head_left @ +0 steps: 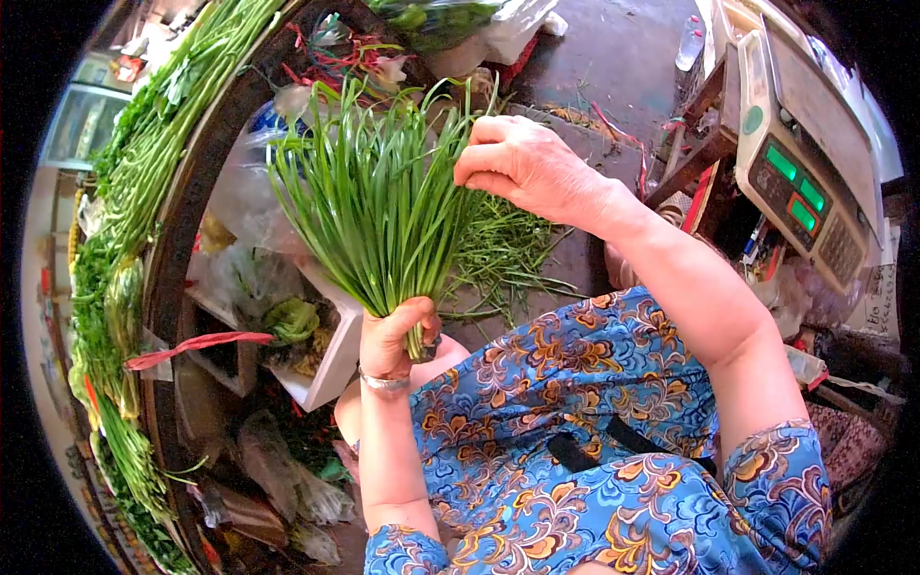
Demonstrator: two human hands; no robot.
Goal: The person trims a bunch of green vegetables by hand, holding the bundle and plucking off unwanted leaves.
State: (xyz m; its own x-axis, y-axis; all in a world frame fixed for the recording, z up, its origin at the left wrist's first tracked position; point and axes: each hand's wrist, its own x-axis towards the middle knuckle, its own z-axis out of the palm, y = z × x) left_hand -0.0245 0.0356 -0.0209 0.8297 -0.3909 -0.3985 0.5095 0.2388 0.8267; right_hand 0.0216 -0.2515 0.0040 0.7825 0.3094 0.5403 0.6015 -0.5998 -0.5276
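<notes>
A thick bunch of garlic chives [369, 206] stands upright, its long green leaves fanned out above my left hand [398, 337]. The fingers of that hand are wrapped round the bunch low down, near the stem ends, and a bracelet circles the wrist. My right hand [513, 163] is at the upper right edge of the leaves, its fingers curled into a pinch against them. Whether a single leaf is caught between those fingertips is hidden. Behind the bunch, a loose pile of cut green leaves [503, 254] lies on the dark surface, below my right hand.
On the right is a digital scale [815, 163] with lit green displays. A plastic bottle [689, 43] lies at the back. Leafy vegetables [144, 211] line a curved shelf at left, near a red strip [196, 350]. A white foam box [326, 369] sits beside my left wrist.
</notes>
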